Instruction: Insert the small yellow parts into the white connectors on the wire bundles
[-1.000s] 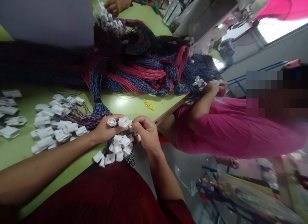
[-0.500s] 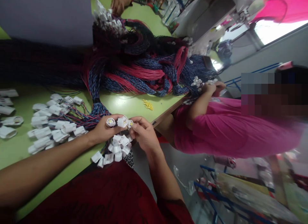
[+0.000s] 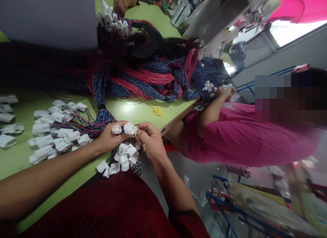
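My left hand point(image 3: 110, 137) is closed around a bunch of wires ending in white plastic connectors point(image 3: 129, 129), held at the green table's near edge. My right hand point(image 3: 151, 142) pinches at the foremost connector from the right, fingers curled tight. More white connectors point(image 3: 124, 158) hang in a cluster below both hands. The blue and red twisted wires point(image 3: 102, 117) run from my left hand back across the table.
Finished white connectors point(image 3: 56, 132) lie spread on the green table point(image 3: 133, 112) at left. A big heap of blue, red and black wire bundles point(image 3: 153, 74) fills the middle. Small yellow parts point(image 3: 156, 110) lie near the edge. A person in pink point(image 3: 242, 135) works at right; another hand point(image 3: 124, 1) at top.
My hands shifted slightly left and up with the connectors; my right fingers closed in on the front connector. The person in pink kept working at the wire ends.
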Motion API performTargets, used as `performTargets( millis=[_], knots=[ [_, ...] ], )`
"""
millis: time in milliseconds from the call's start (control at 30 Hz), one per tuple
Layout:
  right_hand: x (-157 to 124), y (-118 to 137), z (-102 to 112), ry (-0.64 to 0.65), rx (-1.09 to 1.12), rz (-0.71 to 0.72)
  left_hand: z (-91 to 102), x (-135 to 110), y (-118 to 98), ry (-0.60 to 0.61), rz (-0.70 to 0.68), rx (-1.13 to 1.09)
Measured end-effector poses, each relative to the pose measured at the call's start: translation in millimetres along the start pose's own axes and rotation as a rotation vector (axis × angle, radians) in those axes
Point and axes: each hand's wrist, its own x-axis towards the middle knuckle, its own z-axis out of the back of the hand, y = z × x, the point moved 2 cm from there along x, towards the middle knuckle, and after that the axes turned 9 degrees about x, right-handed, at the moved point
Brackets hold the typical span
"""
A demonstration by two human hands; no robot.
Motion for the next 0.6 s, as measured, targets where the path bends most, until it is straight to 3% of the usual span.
performTargets(
  millis=[67, 133, 233, 333, 433, 533, 600],
  knots=[
    [-7.2, 2.3, 2.0, -0.029, -0.063, 0.067, -1.3, 0.1, 2.8, -0.015, 0.015, -0.009],
    [-19.3, 5.4, 4.9, -0.001, -0.197, 0.221, -2.1, 0.5, 3.5, -0.039, 0.03, -0.037],
    [-39.7, 6.3, 6.3, 0.193, -0.488, 0.454, -2.3, 0.7, 1.7, -0.054, 0.059, -0.115],
    [-48.7, 1.8, 7.3, 0.301, -0.618, 0.527, -1.6, -0.5, -0.5, -0.023, 0.058, -0.18],
    [-41.9, -2.6, 10.8, 0.161, -0.51, 0.444, -0.6, -2.6, -0.5, 0.001, 0.038, -0.223],
    [-27.8, -7.8, 14.8, -0.026, -0.284, 0.216, -0.9, -3.8, -0.3, 0.02, -0.011, -0.231],
    [-18.6, -11.0, 15.3, -0.059, -0.124, 0.091, -0.8, -3.3, -1.4, 0.004, -0.048, -0.165]
  ],
)
